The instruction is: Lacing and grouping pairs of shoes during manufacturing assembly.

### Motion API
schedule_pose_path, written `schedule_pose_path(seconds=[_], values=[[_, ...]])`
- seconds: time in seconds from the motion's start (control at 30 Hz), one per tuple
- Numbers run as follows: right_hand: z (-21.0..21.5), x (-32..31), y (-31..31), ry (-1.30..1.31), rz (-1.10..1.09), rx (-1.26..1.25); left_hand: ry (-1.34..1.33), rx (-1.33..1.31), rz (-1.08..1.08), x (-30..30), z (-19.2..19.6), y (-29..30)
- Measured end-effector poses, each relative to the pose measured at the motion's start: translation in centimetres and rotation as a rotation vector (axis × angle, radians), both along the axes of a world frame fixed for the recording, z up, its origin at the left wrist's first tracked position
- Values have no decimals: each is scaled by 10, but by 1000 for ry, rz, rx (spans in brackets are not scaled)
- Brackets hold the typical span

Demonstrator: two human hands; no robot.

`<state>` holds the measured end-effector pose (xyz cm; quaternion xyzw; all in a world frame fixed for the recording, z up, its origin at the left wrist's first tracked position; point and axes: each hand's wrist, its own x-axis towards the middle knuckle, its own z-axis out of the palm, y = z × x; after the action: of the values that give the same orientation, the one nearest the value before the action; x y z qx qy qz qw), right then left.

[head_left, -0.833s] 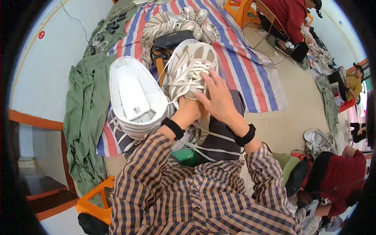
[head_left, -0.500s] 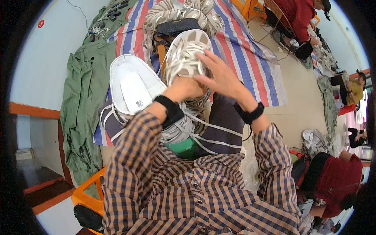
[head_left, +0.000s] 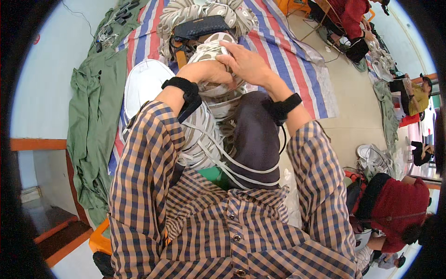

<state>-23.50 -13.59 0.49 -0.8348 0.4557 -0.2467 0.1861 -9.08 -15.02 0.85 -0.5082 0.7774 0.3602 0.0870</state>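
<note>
Left hand (head_left: pixel 209 73) curled over the near end of the beige shoe (head_left: pixel 206 49), likely steadying it, while right hand (head_left: pixel 244 63) bent over its right side, pinch on either not tellable, shoe sitting right of the white shoe (head_left: pixel 146 83), near side of the shoe pile (head_left: pixel 179 14).

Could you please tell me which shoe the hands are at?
The beige shoe just before the black bag: left hand and right hand are at it, unlike the piled shoes beyond the bag or below the hands.
</note>
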Motion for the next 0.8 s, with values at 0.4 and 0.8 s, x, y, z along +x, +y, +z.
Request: schedule_pose_path(seconds=[0.4, 0.8], values=[[-2, -12, 6, -83, 4, 7, -181, 150, 53, -6, 34, 21], [-19, 1, 14, 51, -100, 243, 713, 75, 512, 101, 42, 155]])
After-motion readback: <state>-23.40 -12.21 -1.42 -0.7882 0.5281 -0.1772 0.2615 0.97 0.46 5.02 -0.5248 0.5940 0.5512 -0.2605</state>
